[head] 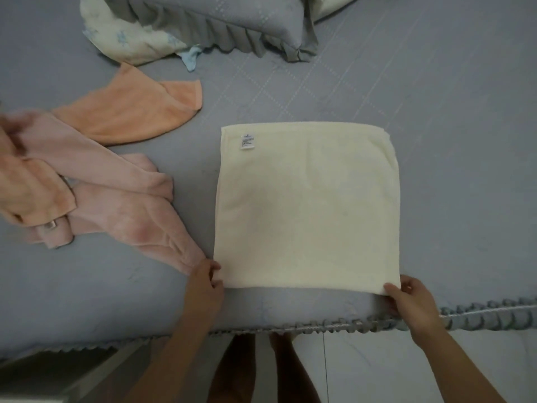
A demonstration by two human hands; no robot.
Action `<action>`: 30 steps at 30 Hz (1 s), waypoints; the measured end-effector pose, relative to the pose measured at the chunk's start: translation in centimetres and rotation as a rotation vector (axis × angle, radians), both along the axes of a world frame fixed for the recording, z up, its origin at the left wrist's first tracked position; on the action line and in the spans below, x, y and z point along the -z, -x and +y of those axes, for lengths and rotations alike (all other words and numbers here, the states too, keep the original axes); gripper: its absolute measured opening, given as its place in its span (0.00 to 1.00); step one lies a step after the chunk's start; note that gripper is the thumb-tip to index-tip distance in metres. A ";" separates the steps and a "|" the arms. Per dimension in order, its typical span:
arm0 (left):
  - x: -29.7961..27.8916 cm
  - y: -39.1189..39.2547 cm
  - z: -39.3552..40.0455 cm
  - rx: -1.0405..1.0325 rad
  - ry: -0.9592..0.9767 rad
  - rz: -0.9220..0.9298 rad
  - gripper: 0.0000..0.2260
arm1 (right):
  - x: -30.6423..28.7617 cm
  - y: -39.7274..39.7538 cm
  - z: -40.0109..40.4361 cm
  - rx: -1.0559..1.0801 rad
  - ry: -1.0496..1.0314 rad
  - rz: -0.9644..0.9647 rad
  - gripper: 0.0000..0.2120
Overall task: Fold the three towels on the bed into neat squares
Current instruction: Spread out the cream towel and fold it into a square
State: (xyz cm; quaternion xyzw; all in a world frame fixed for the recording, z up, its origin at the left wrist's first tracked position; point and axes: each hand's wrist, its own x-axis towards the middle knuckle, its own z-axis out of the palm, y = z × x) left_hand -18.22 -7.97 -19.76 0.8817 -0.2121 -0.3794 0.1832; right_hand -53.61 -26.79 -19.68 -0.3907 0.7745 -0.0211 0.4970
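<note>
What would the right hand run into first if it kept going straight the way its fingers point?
The right hand points up-left across the cream towel whose near corner it pinches, so it would likely slide over that towel first; nothing else lies in that line.

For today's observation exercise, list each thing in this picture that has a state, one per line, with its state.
Cream towel: spread flat, near corners held.
Pink towel: crumpled, unfolded.
Orange towel: loosely heaped, unfolded.
Left hand: pinches the cream towel's near left corner.
Right hand: fingers pinch its near right corner.
Pillow: lying at the far side of the bed.
</note>
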 end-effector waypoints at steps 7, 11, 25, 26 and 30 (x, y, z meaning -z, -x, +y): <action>-0.1 -1.4 0.5 0.581 0.115 -0.248 0.27 | -1.4 1.1 0.4 -0.614 0.132 0.001 0.36; -0.2 -1.6 -0.2 0.638 0.125 -0.264 0.13 | -1.7 1.2 0.0 -0.865 0.279 0.136 0.22; -6.9 -9.2 -11.4 0.196 0.305 -0.292 0.01 | -8.4 -5.5 -11.9 -0.434 0.521 -0.046 0.01; -6.8 -10.1 -13.4 0.147 0.327 -0.277 0.03 | -8.2 -6.7 -13.8 -0.395 0.523 -0.051 0.02; -4.9 -13.8 -21.4 0.048 0.373 -0.260 0.07 | -6.1 -11.2 -21.3 -0.305 0.579 0.014 0.15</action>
